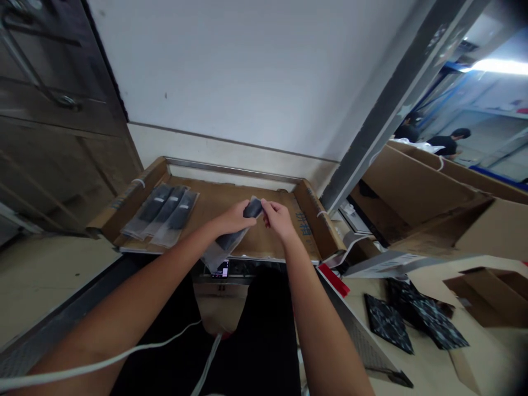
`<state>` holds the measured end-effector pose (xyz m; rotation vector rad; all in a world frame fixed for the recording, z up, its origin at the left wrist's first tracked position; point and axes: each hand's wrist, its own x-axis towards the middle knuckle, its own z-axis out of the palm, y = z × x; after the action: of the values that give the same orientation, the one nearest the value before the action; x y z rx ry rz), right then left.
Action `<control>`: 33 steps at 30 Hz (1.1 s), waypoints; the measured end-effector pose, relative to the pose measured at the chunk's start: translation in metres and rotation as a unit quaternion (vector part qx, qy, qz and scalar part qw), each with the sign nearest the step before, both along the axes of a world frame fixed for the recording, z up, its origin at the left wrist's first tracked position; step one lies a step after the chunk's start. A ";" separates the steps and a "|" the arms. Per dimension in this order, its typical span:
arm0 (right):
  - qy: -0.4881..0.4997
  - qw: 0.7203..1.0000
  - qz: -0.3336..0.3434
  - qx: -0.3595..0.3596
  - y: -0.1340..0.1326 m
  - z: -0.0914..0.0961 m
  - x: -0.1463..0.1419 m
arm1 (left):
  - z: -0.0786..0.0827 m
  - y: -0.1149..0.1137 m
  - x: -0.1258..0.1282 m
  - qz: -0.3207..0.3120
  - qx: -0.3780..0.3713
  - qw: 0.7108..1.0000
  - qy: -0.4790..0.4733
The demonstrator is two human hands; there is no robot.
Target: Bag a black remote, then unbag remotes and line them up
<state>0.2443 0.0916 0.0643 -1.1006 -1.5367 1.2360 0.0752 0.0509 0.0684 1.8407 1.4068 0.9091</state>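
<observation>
Both of my hands hold one clear plastic bag with a dark flat item inside, above a shallow cardboard tray. My left hand grips the bag's upper end from the left. My right hand pinches the same end from the right. The bag hangs down and toward me, tilted to the left. On the left part of the tray lie three similar bagged dark items side by side, overlapping.
A white wall stands behind the tray. Dark wooden drawers are at the left. Open cardboard boxes and dark patterned panels lie to the right. White cables cross my lap. Two people are far off at the right.
</observation>
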 end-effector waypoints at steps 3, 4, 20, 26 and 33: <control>-0.027 0.999 -0.007 0.043 0.003 0.015 0.000 | 0.006 0.007 -0.005 0.002 0.028 0.999 -0.018; -0.020 0.998 -0.010 0.052 0.004 0.020 -0.001 | 0.009 0.009 -0.006 0.004 0.037 0.999 -0.024; 0.008 0.984 -0.032 0.174 0.027 0.076 -0.033 | -0.015 0.020 -0.025 0.009 -0.021 0.968 -0.251; -0.044 0.976 -0.032 0.212 0.037 0.075 -0.038 | -0.039 0.017 -0.027 0.062 -0.025 0.956 -0.286; -0.067 0.964 -0.019 0.258 0.043 0.081 -0.042 | -0.050 0.010 -0.023 0.055 -0.021 0.963 -0.264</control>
<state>0.2021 0.1343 0.1453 -0.8705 -1.7964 0.6809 0.0518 0.0609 0.0189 1.3541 1.1805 1.3009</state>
